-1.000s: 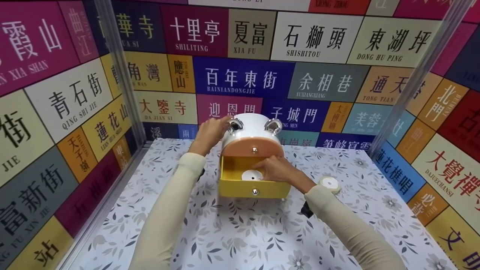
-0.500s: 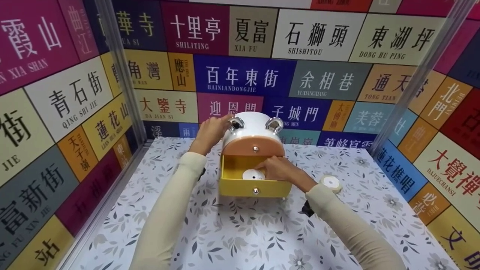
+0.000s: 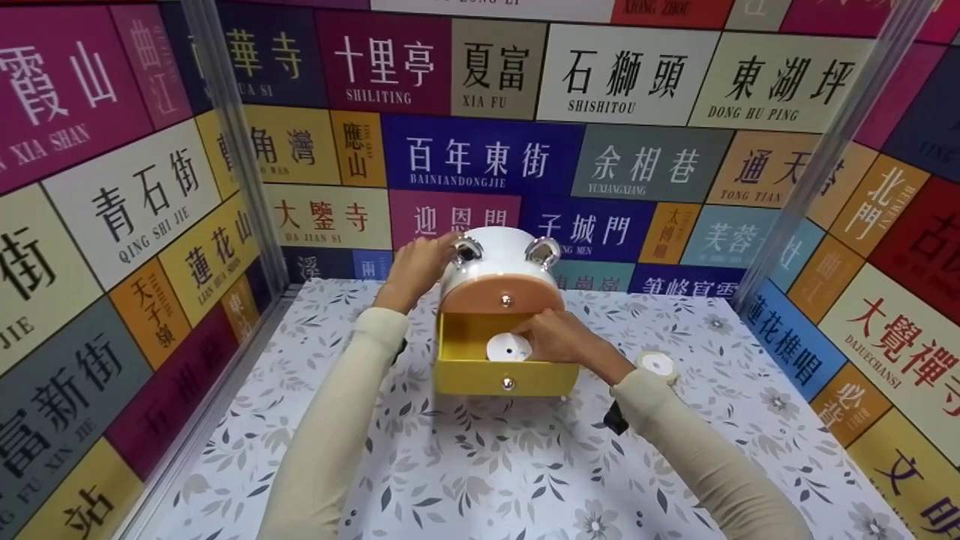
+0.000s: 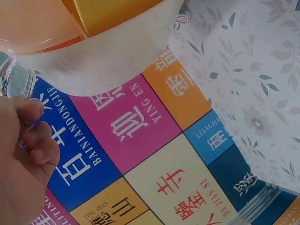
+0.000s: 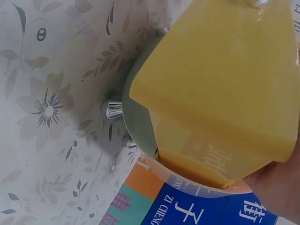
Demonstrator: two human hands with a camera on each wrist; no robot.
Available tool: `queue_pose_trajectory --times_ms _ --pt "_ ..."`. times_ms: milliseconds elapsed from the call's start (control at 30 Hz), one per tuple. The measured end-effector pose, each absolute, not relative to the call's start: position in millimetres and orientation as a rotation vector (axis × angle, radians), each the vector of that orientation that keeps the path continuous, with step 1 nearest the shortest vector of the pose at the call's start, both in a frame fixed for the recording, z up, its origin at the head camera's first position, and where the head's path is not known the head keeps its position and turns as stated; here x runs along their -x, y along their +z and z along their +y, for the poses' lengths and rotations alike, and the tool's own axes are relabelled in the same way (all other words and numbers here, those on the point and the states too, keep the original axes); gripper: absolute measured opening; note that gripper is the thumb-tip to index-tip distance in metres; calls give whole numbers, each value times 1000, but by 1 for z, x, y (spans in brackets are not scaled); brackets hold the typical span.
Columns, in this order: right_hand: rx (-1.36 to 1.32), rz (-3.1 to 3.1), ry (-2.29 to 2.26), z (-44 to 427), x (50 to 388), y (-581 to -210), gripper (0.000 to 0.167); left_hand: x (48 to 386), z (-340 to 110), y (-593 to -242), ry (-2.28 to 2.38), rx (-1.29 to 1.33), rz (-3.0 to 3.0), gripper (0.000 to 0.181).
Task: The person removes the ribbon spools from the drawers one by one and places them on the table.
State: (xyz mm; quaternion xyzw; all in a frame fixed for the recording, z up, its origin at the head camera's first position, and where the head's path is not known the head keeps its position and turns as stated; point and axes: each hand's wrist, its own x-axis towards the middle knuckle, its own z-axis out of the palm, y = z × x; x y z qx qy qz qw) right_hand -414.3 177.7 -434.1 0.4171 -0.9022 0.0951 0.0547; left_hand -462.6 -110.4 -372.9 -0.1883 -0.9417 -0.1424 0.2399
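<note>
A small white drawer box (image 3: 496,259) with silver ears stands on the table; its orange upper drawer (image 3: 480,295) is in. The yellow lower drawer (image 3: 465,377) is pulled out. My left hand (image 3: 415,270) grips the box's left silver ear (image 3: 469,250), and the left wrist view shows those fingers (image 4: 40,152) curled beside it. Inside the yellow drawer my right hand (image 3: 562,336) pinches the right edge of a white spool (image 3: 504,346) with a small centre hole. The fingertips are partly hidden. In the right wrist view the drawer's front mostly covers that hand (image 5: 276,185).
A second spool (image 3: 657,366), white with a cream rim, lies on the table right of the box, near my right wrist. The floral-patterned table (image 3: 480,465) is bounded by walls of coloured Chinese name panels at the back and both sides.
The white spool in the yellow drawer has tilted up slightly and shifted a little with my right hand. My left hand stays on the ear. The head view has moved slightly.
</note>
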Motion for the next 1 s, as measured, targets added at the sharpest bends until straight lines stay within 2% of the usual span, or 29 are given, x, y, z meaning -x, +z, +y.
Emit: queue_pose_trajectory --times_ms 200,500,800,1000 --pt "-1180 -2799 302 182 411 -423 55 463 -111 -375 -417 518 -2581 37" --pt "-1122 -2853 352 187 406 -407 55 465 -111 -376 -375 519 -2579 37" --pt "-996 -2854 279 203 397 -388 62 463 -111 -377 -370 542 -2564 37" --pt "-854 -2878 307 223 391 -375 90 462 -111 -375 -381 541 -2559 37"
